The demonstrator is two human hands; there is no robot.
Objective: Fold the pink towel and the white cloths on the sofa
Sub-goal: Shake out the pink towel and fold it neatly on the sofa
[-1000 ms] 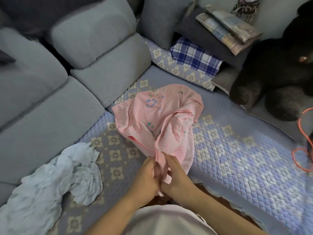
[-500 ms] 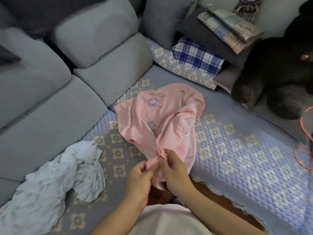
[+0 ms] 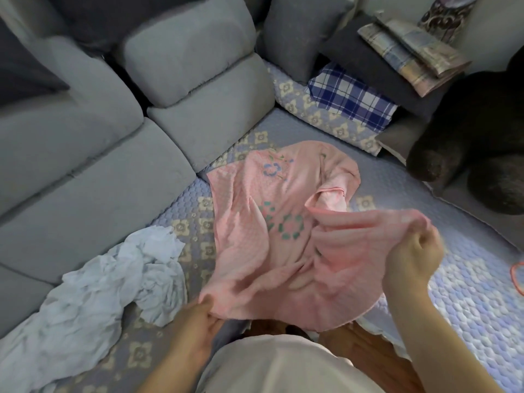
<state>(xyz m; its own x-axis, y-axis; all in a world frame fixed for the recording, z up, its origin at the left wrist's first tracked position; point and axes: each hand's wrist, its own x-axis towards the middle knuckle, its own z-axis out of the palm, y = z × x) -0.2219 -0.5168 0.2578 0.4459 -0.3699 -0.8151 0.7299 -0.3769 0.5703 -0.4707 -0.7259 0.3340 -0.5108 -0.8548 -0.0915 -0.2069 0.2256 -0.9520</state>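
Far left: grey sofa (image 3: 93, 177) cushions, running back into the corner. Near left, on the patterned quilt (image 3: 453, 279): white cloths (image 3: 93, 282), crumpled in a heap, untouched, just beside the left edge of the towel and closer to the left hand than to the right.

Centre: pink towel (image 3: 255, 236), partly spread on the quilt, far end bunched and creased toward the back cushions, near edge lifted off the seat. Left hand (image 3: 198, 321) low and near, pinching the near-left corner between thumb and curled fingers. Right hand (image 3: 411, 256) higher and further right, fingers curled round the near-right corner, blurred, so the exact pinch hard to read.

Stretched between the two grips: the near edge, running left-to-right, with the long axis of the towel leading away from both hands toward the far side. Likely step: spreading the towel flat before the first fold, which calls for pulling the corners apart and toward the near side to take out the far bunching.

Far right: plaid folded cloths (image 3: 351, 97), a dark plush toy (image 3: 482, 143), an orange cord (image 3: 517, 279) at the edge.
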